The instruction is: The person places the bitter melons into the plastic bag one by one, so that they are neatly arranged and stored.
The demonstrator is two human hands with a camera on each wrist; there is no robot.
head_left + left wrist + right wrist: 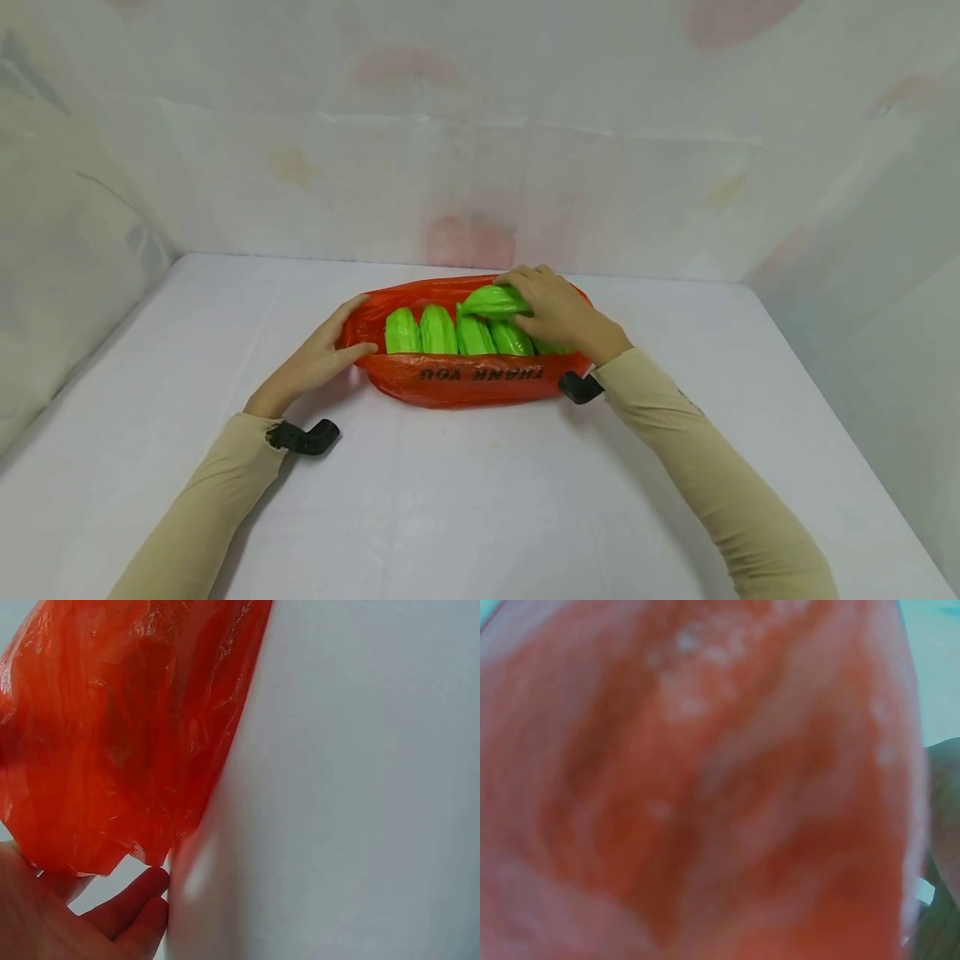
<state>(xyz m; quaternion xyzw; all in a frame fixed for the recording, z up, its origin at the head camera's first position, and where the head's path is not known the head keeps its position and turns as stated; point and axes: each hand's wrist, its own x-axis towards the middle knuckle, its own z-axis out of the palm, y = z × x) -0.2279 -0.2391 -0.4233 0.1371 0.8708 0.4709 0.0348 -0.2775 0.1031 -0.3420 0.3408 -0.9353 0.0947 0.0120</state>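
A red plastic bag (450, 392) with upside-down dark lettering "THANK YOU" lies on its side, its mouth spread wide. Several bright green, ridged gourds (439, 330) stand in a row inside it. My right hand (551, 308) grips another green gourd (493, 302), held crosswise above the row at the right. At the bag's left end, my left hand (330, 346) holds the rim, thumb at the front edge and fingers at the back. In the left wrist view, the fingers (131, 907) curve about the bag's end (112, 750). Blurred red plastic (705, 787) fills most of the right wrist view.
The bag rests on a white-covered table (450, 500). Behind it hangs a pale sheet (600, 183) with faint pink patches, and similar sheeting flanks both sides. Black wrist mounts (307, 437) jut from both sleeves close to the bag.
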